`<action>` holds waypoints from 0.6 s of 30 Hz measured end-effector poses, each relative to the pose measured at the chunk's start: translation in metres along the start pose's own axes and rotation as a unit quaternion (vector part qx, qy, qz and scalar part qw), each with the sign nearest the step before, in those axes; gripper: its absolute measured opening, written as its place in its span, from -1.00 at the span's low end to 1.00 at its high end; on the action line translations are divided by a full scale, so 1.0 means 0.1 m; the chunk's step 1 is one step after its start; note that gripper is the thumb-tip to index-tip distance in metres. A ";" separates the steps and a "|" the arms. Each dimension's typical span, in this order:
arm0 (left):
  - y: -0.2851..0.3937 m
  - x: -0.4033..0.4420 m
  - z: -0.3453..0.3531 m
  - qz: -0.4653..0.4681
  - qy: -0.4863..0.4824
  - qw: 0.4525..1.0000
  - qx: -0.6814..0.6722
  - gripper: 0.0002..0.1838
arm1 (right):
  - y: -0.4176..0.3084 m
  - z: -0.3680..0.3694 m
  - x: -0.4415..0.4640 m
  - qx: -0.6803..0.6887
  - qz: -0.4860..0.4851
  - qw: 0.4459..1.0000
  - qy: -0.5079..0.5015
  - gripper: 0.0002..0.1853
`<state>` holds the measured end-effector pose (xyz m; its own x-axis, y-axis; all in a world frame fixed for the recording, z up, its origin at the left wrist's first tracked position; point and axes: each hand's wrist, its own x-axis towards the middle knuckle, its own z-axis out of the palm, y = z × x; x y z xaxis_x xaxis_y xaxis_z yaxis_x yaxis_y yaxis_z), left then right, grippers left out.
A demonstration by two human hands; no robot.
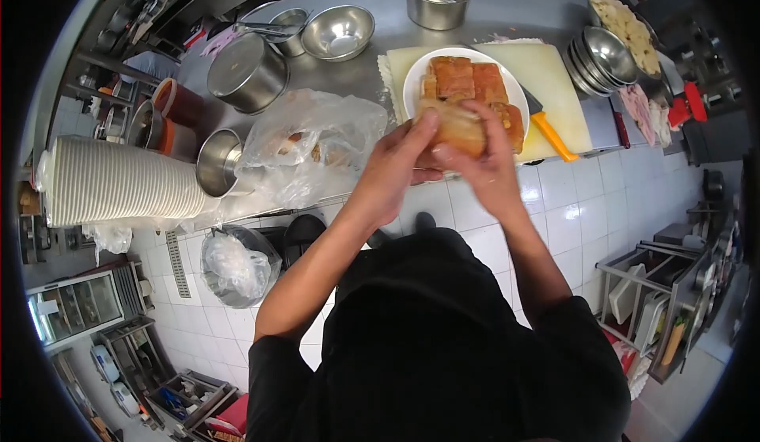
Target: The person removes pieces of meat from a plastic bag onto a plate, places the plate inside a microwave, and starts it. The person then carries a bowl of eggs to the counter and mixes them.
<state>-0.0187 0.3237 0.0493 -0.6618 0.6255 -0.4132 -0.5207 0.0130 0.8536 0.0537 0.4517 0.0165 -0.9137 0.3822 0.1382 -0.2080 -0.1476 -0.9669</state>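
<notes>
Both of my hands are closed around a block of pork belly (461,131), held over the near edge of a white plate (410,86). My left hand (396,155) grips its left side, and my right hand (489,161) has its fingers over the right side. Several browned pork belly pieces (454,78) lie on the plate, partly hidden by the hands. Under the plate is a pale cutting board (554,66). A knife with a yellow handle (556,136) rests on the board to the right of the plate.
Left of the hands sits a clear plastic bag (317,129) with food inside. Metal pots (249,74), a steel bowl (338,34) and a deep pan (439,3) stand behind. A long plate stack (123,181) is far left; stacked bowls (606,54) are right. A lined bin (237,268) stands below.
</notes>
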 end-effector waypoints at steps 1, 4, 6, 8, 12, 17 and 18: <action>0.02 0.02 0.07 -0.007 -0.028 0.999 0.027 -0.38 | 0.02 -0.16 0.02 0.028 0.018 0.999 0.033 -0.44; -0.13 0.12 0.20 0.062 -0.023 0.975 0.214 -0.36 | -0.06 -0.56 0.06 0.202 0.105 0.967 0.116 -0.52; -0.28 0.12 0.13 0.168 -0.005 0.922 0.350 -0.37 | -0.15 -0.78 0.08 0.161 0.137 0.969 0.130 -0.52; -0.37 0.07 0.03 0.205 0.034 0.904 0.374 -0.54 | -0.17 -1.01 0.12 0.123 0.148 0.971 0.139 -0.52; -0.36 -0.12 -0.42 0.249 0.132 0.874 0.397 -0.77 | -0.23 -1.24 0.21 0.110 0.153 0.969 0.158 -0.52; -0.06 -0.30 -1.23 0.301 0.322 0.721 0.535 -0.83 | -0.19 -1.15 0.66 0.045 0.232 0.965 0.119 -0.57; -0.05 -0.27 -1.43 0.284 0.322 0.703 0.566 -0.81 | -0.14 -1.13 0.78 0.026 0.249 0.964 0.083 -0.58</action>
<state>-0.0754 0.1950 0.0108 -0.8863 0.3023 0.3507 0.4493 0.7445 0.4937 0.0252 0.5868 0.0164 -0.8369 0.3920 -0.3820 0.2217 -0.3954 -0.8914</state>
